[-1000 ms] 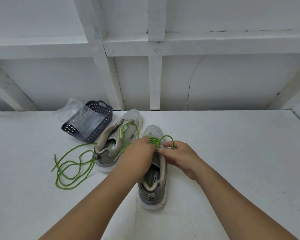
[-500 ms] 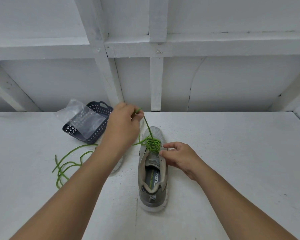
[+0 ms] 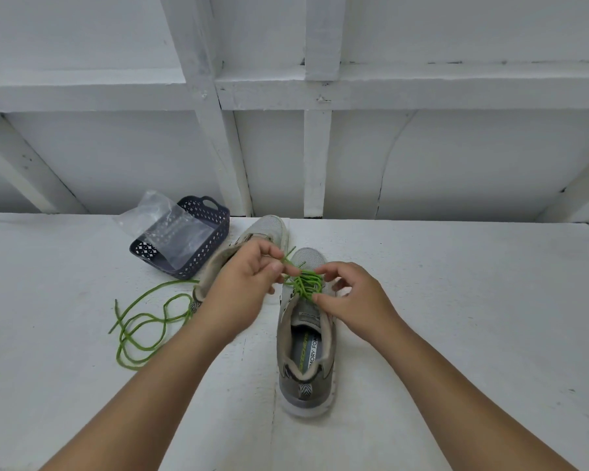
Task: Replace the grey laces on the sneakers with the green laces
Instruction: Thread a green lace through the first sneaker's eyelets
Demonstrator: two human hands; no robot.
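Head view: the left hand [image 3: 249,283], raised half a second ago, is pinching the green lace [image 3: 305,282] low again; the right hand [image 3: 351,300], fingers loosely curled, is touching the crossings. The near sneaker [image 3: 305,351], at six o'clock, is getting tightened; the spare lace [image 3: 143,321] is lying at nine.

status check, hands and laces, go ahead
Left hand pinches green lace end. Right hand fingers on lacing, near sneaker. Second lace loose, left. Nothing blocking.
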